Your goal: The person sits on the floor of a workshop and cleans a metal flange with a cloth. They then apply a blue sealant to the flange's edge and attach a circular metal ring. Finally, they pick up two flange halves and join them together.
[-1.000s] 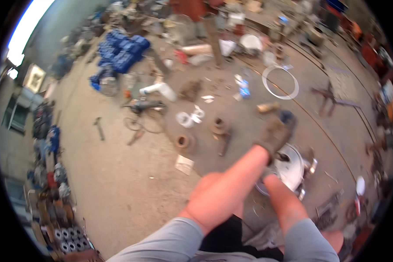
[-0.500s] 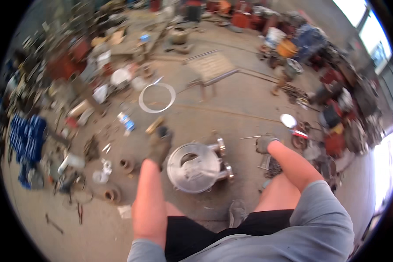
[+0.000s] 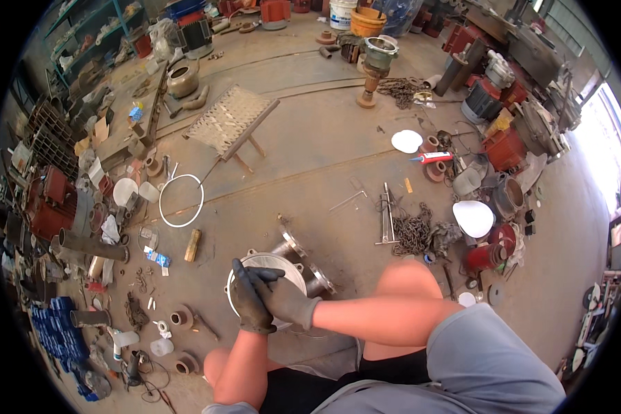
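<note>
A round silver metal part (image 3: 283, 262) lies on the floor in front of me, with two flanged pipe stubs (image 3: 295, 246) on its right side. Over it, my two gloved hands meet. My left hand (image 3: 251, 303) points away from me, fingers stretched out. Across its palm lies my right hand (image 3: 288, 300), fingers also extended and partly overlapping the left ones. Nothing shows between them. Beyond the part, an L-shaped metal key (image 3: 348, 200) rests on the floor. To the left lies a short wooden piece (image 3: 193, 245).
Right of the metal part lie a T-shaped metal tool (image 3: 387, 217) and a heap of chain (image 3: 414, 233). A white ring (image 3: 181, 200) and a low slatted stand (image 3: 231, 123) are farther off. Motors, pipes and scrap crowd both sides, with a blue cloth (image 3: 55, 334) at left.
My right hand has come left from beside the L-shaped key, and my left hand has come back from near the wooden piece. They now touch above the metal part. The view has turned.
</note>
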{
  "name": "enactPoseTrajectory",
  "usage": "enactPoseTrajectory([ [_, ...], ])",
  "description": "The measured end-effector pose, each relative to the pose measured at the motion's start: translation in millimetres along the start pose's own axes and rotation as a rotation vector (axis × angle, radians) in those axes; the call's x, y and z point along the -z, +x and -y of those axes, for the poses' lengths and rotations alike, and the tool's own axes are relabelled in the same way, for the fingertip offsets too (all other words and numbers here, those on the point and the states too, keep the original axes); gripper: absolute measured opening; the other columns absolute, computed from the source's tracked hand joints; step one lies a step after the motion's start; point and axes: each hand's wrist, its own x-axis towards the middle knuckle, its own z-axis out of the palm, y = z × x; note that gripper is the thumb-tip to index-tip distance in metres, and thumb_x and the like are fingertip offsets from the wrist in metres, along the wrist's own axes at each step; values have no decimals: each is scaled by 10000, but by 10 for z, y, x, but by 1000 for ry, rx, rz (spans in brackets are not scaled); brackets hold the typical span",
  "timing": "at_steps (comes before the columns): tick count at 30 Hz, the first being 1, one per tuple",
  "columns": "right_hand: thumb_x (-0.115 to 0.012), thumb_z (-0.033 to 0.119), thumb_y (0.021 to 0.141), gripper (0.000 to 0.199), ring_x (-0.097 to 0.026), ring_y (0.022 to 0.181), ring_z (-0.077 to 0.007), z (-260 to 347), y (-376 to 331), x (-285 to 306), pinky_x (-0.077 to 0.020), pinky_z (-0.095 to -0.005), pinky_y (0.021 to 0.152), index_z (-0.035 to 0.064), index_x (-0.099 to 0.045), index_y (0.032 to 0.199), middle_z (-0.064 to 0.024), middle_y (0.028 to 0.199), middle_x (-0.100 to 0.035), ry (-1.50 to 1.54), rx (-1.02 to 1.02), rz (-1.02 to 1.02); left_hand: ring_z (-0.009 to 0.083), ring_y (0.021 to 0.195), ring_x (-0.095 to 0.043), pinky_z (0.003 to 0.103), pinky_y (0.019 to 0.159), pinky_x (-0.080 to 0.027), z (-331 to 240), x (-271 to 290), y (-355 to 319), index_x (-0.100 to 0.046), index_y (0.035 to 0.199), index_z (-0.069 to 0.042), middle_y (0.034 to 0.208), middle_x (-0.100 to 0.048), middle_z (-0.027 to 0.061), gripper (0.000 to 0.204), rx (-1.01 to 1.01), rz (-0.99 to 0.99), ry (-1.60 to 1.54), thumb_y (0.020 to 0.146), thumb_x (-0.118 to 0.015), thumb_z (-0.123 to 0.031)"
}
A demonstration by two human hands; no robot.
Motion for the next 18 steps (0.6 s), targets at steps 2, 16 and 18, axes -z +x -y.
enactPoseTrajectory([
  [2,-446,273,1116,406,-730,1036,-417,121,35,1,-582,-514,862,101,-638,1430,-248,1117,-754,255,-169,116,285,780,-719,392,830,-574,-153,-63,-64,-664,809,13,779,-744,199,721,-55,-90,27,1174,-327,-509],
  [16,-615,115,979,206,-737,821,-354,1044,-1115,654,-580,-440,735,22,-696,1144,-173,904,-749,313,-401,77,407,1221,-674,446,1085,-510,-1755,-73,-1312,-683,1281,0,1269,-706,277,412,219,312,673,1144,-418,-284],
  [18,-604,98,990,297,-694,739,-396,1263,-1626,1191,-563,-463,686,-9,-573,1266,-183,834,-711,-417,-323,433,367,1227,-690,439,1105,-507,-2426,135,-1780,-682,1321,7,1284,-720,260,457,305,425,571,1149,-436,-338],
])
